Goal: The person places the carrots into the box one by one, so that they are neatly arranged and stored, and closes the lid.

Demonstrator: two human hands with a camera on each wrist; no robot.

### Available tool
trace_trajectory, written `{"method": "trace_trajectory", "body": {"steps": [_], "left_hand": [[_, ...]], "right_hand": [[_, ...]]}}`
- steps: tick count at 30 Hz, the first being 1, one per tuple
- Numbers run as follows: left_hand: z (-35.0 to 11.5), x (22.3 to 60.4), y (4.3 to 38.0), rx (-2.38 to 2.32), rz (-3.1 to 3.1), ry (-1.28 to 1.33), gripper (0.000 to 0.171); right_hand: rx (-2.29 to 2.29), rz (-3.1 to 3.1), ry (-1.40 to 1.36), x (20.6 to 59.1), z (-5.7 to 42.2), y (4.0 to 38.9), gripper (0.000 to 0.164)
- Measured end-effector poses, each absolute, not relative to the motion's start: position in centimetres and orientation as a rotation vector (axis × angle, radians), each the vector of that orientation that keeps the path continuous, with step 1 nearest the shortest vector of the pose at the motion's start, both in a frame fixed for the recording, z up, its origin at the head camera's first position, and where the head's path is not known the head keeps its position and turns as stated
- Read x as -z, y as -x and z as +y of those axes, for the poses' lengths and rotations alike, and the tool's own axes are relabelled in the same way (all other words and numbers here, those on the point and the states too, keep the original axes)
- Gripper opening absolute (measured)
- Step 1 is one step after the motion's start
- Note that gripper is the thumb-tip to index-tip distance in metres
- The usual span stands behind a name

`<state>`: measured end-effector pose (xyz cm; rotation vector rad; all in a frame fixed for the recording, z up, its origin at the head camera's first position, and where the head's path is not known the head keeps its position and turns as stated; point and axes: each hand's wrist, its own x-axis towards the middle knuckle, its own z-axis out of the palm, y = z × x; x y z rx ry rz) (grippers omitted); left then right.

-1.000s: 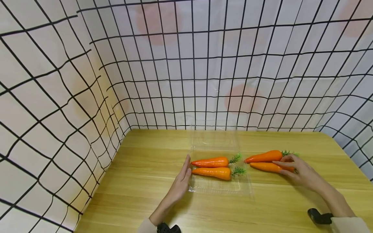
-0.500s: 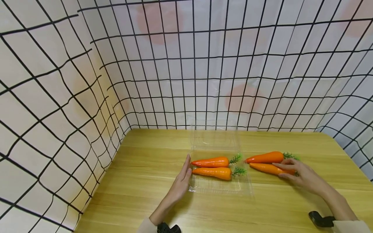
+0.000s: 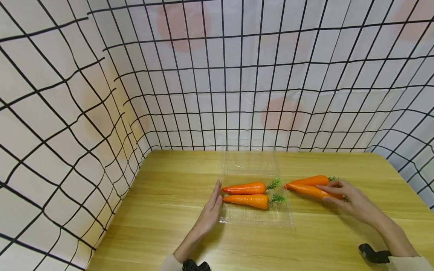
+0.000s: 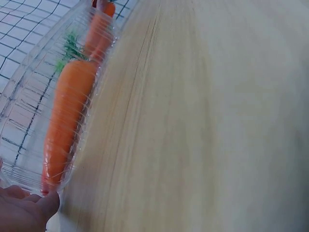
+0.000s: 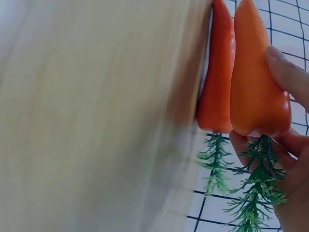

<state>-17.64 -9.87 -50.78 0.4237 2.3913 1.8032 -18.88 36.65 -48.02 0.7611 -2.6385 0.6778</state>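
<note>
My right hand point(image 3: 354, 203) pinches an orange carrot point(image 3: 305, 190) by its thick end, thumb and fingers on opposite sides. In the right wrist view the held carrot point(image 5: 258, 82) has green leaves hanging from its top and stands off the table. Just behind it lies a redder carrot point(image 3: 311, 180) on the table. My left hand point(image 3: 207, 220), fingers straight, rests against the left side of a clear plastic clamshell box point(image 3: 251, 217). Two carrots lie side by side in this box, a redder one point(image 3: 245, 188) behind an orange one point(image 3: 249, 201), tips toward my left hand.
The box's clear lid point(image 3: 249, 162) lies folded back toward the rear edge of the wooden table point(image 3: 169, 195). Black wire grid panels point(image 3: 210, 75) with white sheeting behind stand along the back and both sides.
The orange carrot in my right hand has risen slightly, its tip shifting left and back so that it now overlaps the redder carrot behind. My left hand and the box stay in place.
</note>
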Motion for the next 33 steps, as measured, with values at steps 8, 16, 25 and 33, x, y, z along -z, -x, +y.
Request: {"method": "trace_trajectory", "body": {"steps": [8,16,25,33], "left_hand": [[-9.9,50.8,17.7,-1.812,2.383,-0.426,0.057],[-9.9,50.7,17.7,-1.804,2.392,-0.428,0.057],[-10.0,50.9,17.7,-1.804,2.398,-0.428,0.057],[-10.0,50.9,17.6,-1.807,2.397,-0.436,0.057]], "right_hand": [[-0.67,-2.537,-0.791,46.7,35.8,18.9,0.046],[-0.709,-2.528,-0.802,45.2,34.5,18.7,0.049],[-0.711,-2.551,-0.87,43.5,31.6,18.4,0.054],[-0.704,-2.584,-0.976,43.2,28.1,17.9,0.048]]}}
